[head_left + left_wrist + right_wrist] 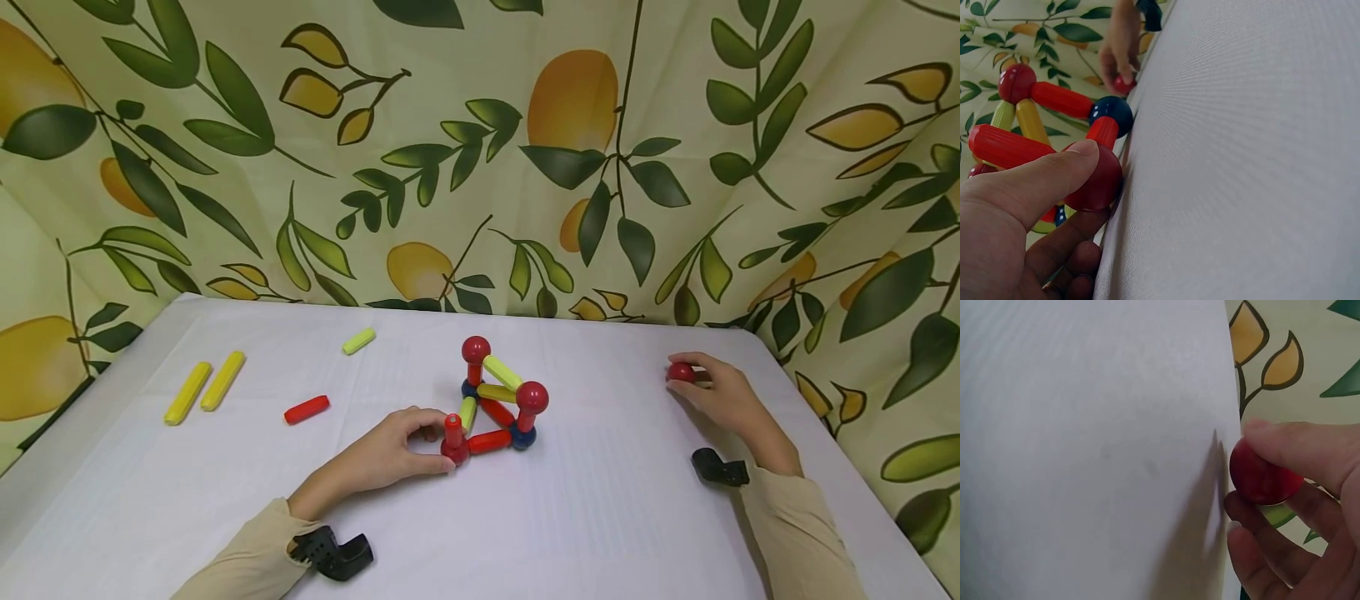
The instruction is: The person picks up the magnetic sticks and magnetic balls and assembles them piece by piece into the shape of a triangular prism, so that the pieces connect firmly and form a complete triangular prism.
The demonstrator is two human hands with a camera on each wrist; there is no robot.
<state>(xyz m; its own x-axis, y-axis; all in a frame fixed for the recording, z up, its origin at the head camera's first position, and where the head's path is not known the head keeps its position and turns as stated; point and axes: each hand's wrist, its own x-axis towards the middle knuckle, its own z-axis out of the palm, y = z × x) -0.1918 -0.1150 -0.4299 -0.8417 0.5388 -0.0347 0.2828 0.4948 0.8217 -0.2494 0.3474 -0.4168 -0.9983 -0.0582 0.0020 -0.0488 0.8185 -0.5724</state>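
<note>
Thumb and fingers of my left hand [384, 454] pinch a red ball [1096, 181] at the near left corner of a built frame of sticks and balls. A red stick [453, 428] stands upright on that ball, its top bare. Two other corners have dark blue balls [523, 437] below and upright red sticks topped by red balls [532, 398]. A lime-green stick [502, 372] joins the two upper balls. Far to the right, my right hand [722, 398] pinches a loose red ball [1263, 474] between thumb and fingers, close over the table.
On the white-covered table [600, 517], two long yellow sticks [187, 392] lie at the left. A short red stick [307, 409] and a short lime-green stick [358, 341] lie between them and the frame. A leaf-patterned curtain [465, 167] hangs along the back.
</note>
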